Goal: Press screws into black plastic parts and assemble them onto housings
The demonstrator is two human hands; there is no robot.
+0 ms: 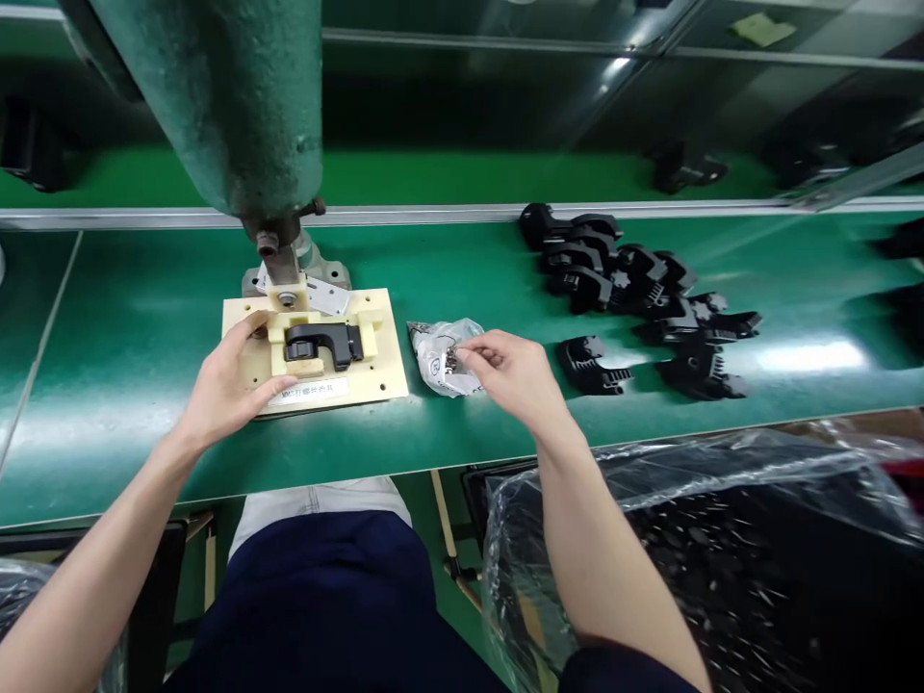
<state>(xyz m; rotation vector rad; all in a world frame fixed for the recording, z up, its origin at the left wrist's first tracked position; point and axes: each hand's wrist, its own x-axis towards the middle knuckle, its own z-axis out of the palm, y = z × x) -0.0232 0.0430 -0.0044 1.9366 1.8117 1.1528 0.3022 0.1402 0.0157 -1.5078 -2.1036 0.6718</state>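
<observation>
My left hand (232, 373) rests at the left side of a cream-coloured jig (372, 371), thumb and fingers spread apart. In the jig's nest lies a black curved plastic part (328, 339), close to my left fingertips. My right hand (516, 375) pinches at the mouth of a clear plastic bag (442, 375) with small metal pieces, which look like screws, inside. Whatever sits between those fingertips is too small to make out. Above the jig hangs the head of a green press (245, 144), apart from the part.
Several black curved parts (577, 260) lie piled on the green bench (462, 433) to the right. Below the bench edge, a plastic-lined bin (707, 568) holds many dark pieces. A metal rail (433, 217) runs along the back, with more black parts (685, 168) beyond.
</observation>
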